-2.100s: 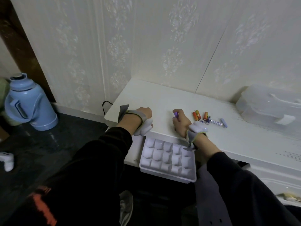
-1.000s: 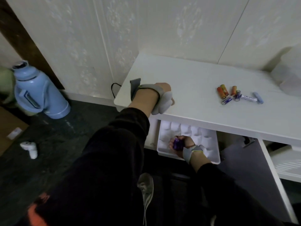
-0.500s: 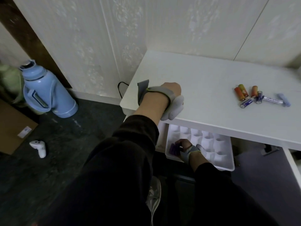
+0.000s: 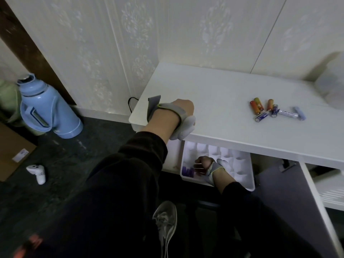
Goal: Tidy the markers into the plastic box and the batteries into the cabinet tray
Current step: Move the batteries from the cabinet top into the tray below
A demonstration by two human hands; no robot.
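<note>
A white compartment tray (image 4: 242, 180) sticks out from under the white table top (image 4: 214, 94). My right hand (image 4: 203, 164) is down in its near-left compartment, curled around purple batteries (image 4: 188, 172) that stick out to the left of my fingers. My left hand (image 4: 178, 114) rests as a closed fist on the table's front edge and holds nothing. Several orange and blue batteries (image 4: 257, 108) lie loose on the table at the right, with a pale blue marker (image 4: 298, 113) beside them. The translucent plastic box (image 4: 333, 88) stands blurred at the far right against the wall.
On the dark floor at the left are a blue thermos jug (image 4: 46, 110), a white controller (image 4: 37, 173) and a cardboard box (image 4: 11, 155). An open cabinet door (image 4: 316, 202) hangs at the right. My shoe (image 4: 165, 218) is below the tray.
My right hand took a purple battery from the table top, went down under the table and reached into the tray's near-left compartment. The left fist has stayed on the table edge.
</note>
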